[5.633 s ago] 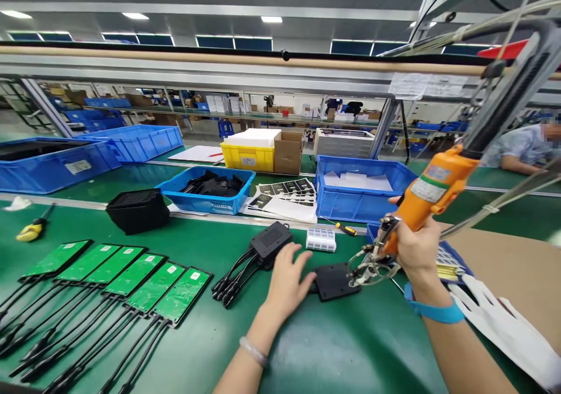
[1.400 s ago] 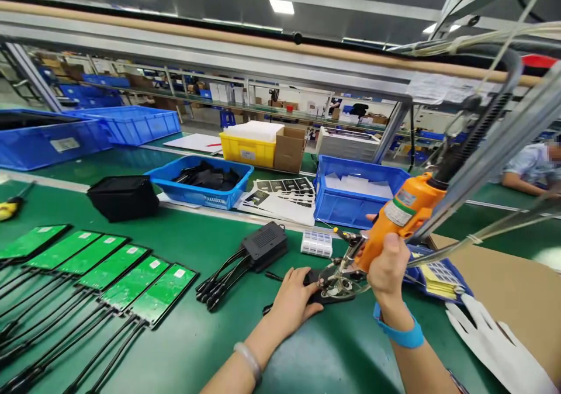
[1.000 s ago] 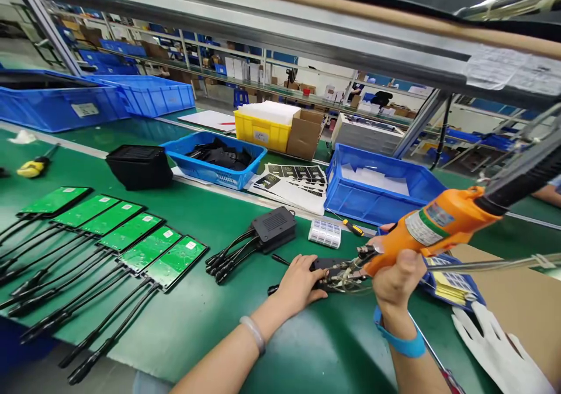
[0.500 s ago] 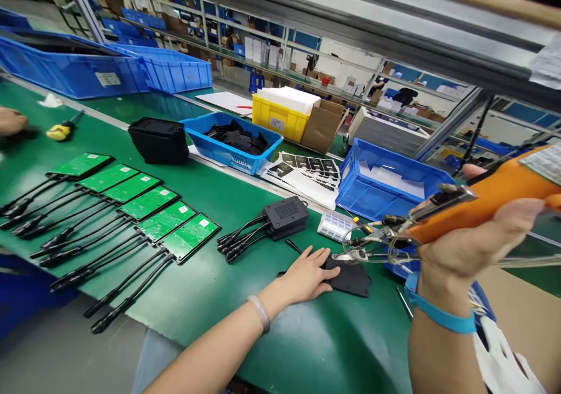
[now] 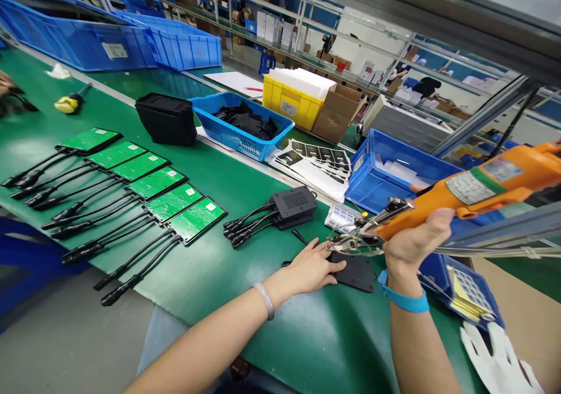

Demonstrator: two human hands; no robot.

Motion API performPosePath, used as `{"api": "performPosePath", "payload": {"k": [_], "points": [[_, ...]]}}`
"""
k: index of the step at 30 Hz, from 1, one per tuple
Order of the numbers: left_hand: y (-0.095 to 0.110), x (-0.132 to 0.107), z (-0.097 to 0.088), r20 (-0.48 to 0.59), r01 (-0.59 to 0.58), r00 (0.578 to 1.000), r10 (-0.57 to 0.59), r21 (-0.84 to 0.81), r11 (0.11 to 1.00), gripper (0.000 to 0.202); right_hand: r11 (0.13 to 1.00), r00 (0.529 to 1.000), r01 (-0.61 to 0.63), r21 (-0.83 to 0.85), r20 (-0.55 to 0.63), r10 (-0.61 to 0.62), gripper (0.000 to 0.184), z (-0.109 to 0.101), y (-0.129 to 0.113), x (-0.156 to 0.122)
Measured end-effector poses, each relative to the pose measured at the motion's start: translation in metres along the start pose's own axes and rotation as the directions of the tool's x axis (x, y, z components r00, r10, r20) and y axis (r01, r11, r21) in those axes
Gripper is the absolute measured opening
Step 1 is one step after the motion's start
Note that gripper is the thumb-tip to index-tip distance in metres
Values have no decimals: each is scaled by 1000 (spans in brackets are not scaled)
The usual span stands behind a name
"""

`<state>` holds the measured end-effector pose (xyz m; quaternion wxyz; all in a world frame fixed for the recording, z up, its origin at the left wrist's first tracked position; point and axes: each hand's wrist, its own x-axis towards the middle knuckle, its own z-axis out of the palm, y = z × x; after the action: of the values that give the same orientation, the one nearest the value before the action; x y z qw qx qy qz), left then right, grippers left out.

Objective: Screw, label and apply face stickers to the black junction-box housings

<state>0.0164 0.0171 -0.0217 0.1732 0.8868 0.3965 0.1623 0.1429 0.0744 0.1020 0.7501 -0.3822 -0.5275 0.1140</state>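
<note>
My left hand (image 5: 312, 267) lies with spread fingers on a flat black plastic case (image 5: 356, 272) on the green bench, holding it down. My right hand (image 5: 414, 239) is wrapped round an orange power screwdriver (image 5: 468, 186), which is tilted. Its metal nose and thin clear tubes reach down to the case, right beside my left fingertips. Whether the tip touches the case I cannot tell. Close by on the left sit stacked black boxes (image 5: 294, 207) with short cables. Further left, green circuit boards (image 5: 197, 220) in black trays lie in a row, black cables trailing.
Behind are a light-blue basket (image 5: 245, 140) of black parts, printed sticker sheets (image 5: 318, 169), a yellow bin (image 5: 287, 106) and a blue crate (image 5: 366, 175). A white glove (image 5: 497, 356) lies at right. Another person's hand (image 5: 9, 87) shows at far left, near a yellow-handled screwdriver (image 5: 68, 104).
My right hand and the orange power screwdriver have moved left, closer to my left hand. My left hand stays on the case. The whole view has shifted slightly.
</note>
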Motion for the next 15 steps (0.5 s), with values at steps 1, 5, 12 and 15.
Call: {"api": "performPosePath", "payload": {"k": [1, 5, 12, 15], "points": [[0, 0, 0, -2, 1, 1000, -1, 2, 1000, 53, 1000, 1000, 8, -8, -8, -8, 45, 0, 0, 1], [-1, 1, 1, -3, 2, 1000, -2, 13, 1000, 52, 999, 1000, -22, -32, -6, 22, 47, 1, -2, 1], [-1, 1, 0, -2, -1, 1000, 1, 22, 1000, 49, 997, 999, -42, -68, 29, 44, 47, 1, -1, -2], [-1, 1, 0, -3, 3, 1000, -3, 27, 1000, 50, 995, 999, -10, -103, 46, 15, 45, 3, 0, -3]]}}
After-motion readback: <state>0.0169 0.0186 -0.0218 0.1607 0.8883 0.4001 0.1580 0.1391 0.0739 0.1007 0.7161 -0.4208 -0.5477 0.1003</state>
